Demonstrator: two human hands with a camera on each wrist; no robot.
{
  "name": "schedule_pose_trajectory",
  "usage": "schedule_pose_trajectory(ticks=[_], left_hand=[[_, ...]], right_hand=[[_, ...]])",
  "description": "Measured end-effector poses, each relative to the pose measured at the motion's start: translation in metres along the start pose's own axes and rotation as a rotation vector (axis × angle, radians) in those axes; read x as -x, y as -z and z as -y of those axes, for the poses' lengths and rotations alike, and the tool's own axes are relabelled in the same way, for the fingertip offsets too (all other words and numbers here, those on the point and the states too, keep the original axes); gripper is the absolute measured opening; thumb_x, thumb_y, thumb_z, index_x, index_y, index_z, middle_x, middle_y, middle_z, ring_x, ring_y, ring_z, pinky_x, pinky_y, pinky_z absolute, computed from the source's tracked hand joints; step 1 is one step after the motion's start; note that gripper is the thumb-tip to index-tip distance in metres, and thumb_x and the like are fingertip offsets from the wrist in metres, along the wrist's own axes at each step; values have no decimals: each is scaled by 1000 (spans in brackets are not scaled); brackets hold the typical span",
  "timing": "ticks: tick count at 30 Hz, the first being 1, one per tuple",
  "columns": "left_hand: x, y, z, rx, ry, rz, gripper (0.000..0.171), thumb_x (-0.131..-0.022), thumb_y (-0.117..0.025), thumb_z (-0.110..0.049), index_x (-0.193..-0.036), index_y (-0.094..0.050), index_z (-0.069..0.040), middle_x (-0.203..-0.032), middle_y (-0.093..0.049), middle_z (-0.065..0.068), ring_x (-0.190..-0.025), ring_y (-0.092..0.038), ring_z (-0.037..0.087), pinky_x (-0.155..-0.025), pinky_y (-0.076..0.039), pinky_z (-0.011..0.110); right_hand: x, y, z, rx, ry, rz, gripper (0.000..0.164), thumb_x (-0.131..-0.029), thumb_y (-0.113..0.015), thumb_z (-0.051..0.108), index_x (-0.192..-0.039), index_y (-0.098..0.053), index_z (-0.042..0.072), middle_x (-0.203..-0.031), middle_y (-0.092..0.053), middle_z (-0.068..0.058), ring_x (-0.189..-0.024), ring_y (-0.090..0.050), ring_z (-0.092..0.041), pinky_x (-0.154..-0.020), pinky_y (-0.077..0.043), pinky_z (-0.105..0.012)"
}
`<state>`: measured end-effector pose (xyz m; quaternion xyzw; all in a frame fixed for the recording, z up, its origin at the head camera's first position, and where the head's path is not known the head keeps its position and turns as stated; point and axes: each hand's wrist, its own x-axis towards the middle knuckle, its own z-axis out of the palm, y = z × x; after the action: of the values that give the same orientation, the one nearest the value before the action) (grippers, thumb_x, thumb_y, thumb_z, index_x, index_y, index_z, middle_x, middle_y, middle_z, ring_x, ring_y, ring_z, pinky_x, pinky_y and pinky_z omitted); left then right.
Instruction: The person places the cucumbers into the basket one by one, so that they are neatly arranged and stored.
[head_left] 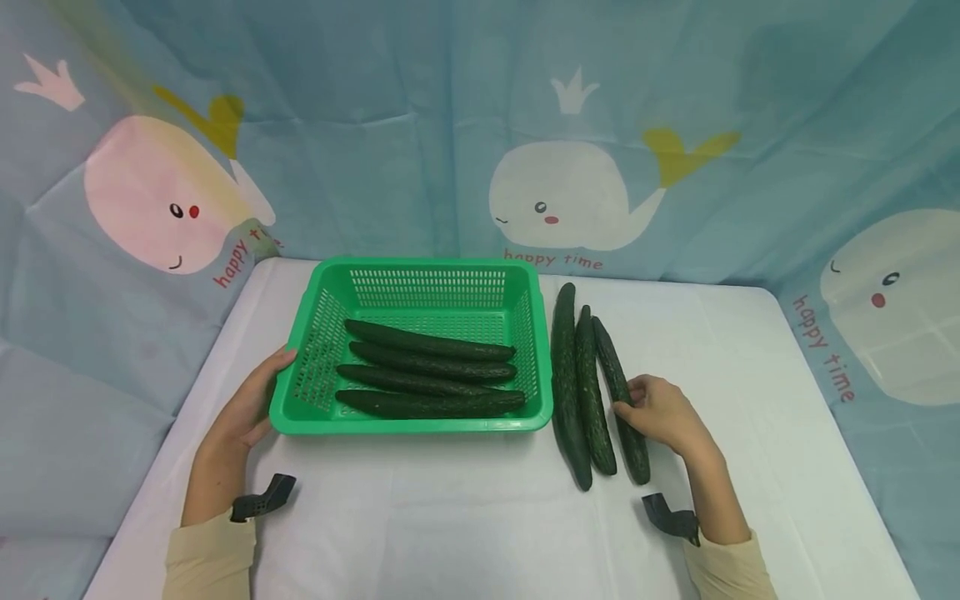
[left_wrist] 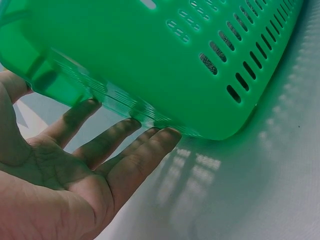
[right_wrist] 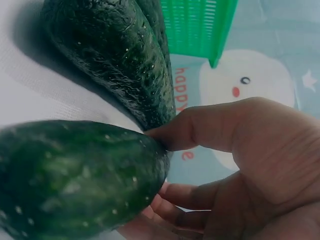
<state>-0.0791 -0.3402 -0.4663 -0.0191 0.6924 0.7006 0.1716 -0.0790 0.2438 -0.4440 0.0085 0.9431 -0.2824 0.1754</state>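
Observation:
My left hand holds the left side of a green plastic basket; in the left wrist view its fingertips press the outer wall under the rim, the thumb up by the rim. Several dark green cucumbers lie side by side across the basket floor. Right of the basket, three more lie lengthwise on the white cloth. My right hand pinches the rightmost cucumber between thumb and fingers, around its middle. The left cucumber and middle cucumber lie just beside it.
White cloth covers the table. A blue curtain with whale prints hangs along the back and both sides. A dark wrist mount is on the left wrist, another mount on the right.

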Motion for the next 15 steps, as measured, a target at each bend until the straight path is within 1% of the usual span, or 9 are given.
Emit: schedule_pose_trajectory(ticks=[3,8,11,15], left_hand=[[2,-1,1,-6,19,-1,74,-114,-33,-48,-172,-6,-11,-139,-49,-14,-123,-60,-2,-97,-57,20],[4,-2,1,-22,29,-1,74,-114,-33,-49,-172,-5,-12,-141,-46,-12,-124,-58,-2,-97,-56,19],[3,-1,0,-28,27,-6,75,-114,-33,-50,-172,-6,-12,-141,-46,-12,-124,-57,-1,-97,-56,19],[2,0,-2,-23,19,-18,75,-114,-34,-49,-172,-7,-11,-138,-50,-13,-122,-60,-1,-96,-57,20]], right_hand=[[-1,-2,-3,-18,-12,-19,57,-98,-68,24,-136,-56,-16,-126,-67,-35,-114,-68,-49,-90,-60,-58],[2,0,-6,-55,8,-44,56,-99,-66,20,-139,-53,-17,-128,-65,-35,-116,-68,-49,-88,-61,-57],[3,3,-3,-74,29,-60,56,-100,-66,20,-141,-52,-15,-129,-64,-34,-117,-68,-49,-87,-61,-56],[4,9,5,-74,63,-108,54,-101,-66,20,-144,-54,-11,-131,-65,-32,-116,-70,-48,-86,-61,-55]])
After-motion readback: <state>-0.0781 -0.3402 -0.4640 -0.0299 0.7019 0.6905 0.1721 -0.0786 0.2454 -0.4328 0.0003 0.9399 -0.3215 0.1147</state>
